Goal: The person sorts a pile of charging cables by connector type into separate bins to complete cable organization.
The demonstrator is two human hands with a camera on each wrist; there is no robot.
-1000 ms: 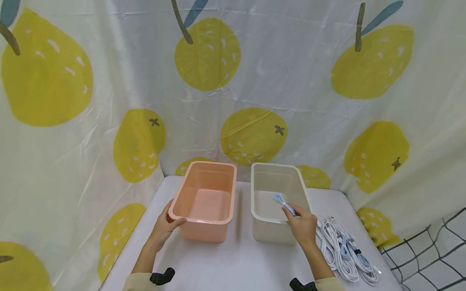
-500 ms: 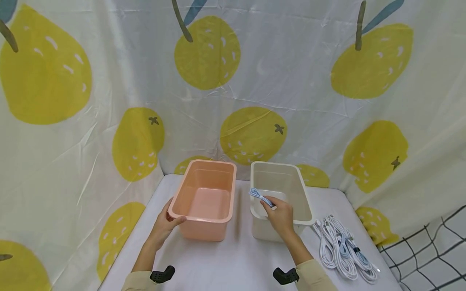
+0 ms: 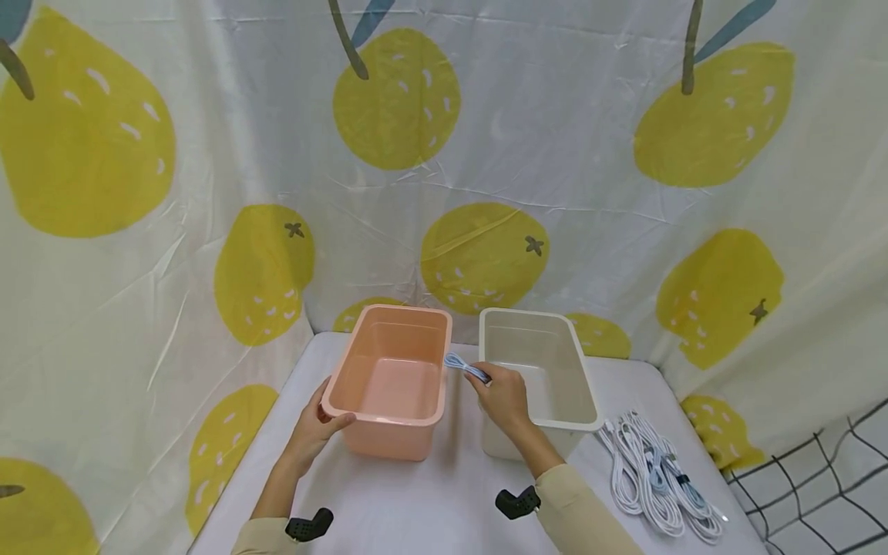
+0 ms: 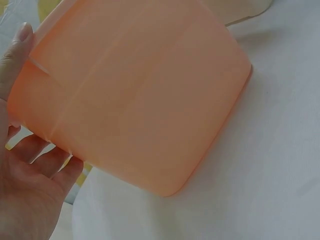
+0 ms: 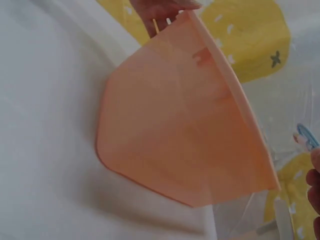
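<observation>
My left hand (image 3: 308, 432) grips the near left corner of a peach plastic bin (image 3: 393, 443). In the left wrist view its thumb lies along the rim while the fingers (image 4: 67, 172) support the side wall. My right hand (image 3: 505, 397) pinches a small folded bundle of light blue cable (image 3: 466, 367). That bundle is held in the gap between the two bins, its looped end at the peach bin's right rim. Only fingertips and the cable's looped end (image 5: 306, 135) show at the right edge of the right wrist view.
A cream plastic bin (image 3: 583, 424) stands right of the peach one, under my right forearm. Several coiled white and light blue cables (image 3: 659, 478) lie on the white table (image 3: 416, 509) at the right. Behind hangs a lemon-print curtain (image 3: 590, 169); black netting (image 3: 819, 478) is at the lower right.
My right hand has carried the cable bundle leftward, from over the cream bin to the peach bin's right rim. My left hand has stayed on the peach bin's corner.
</observation>
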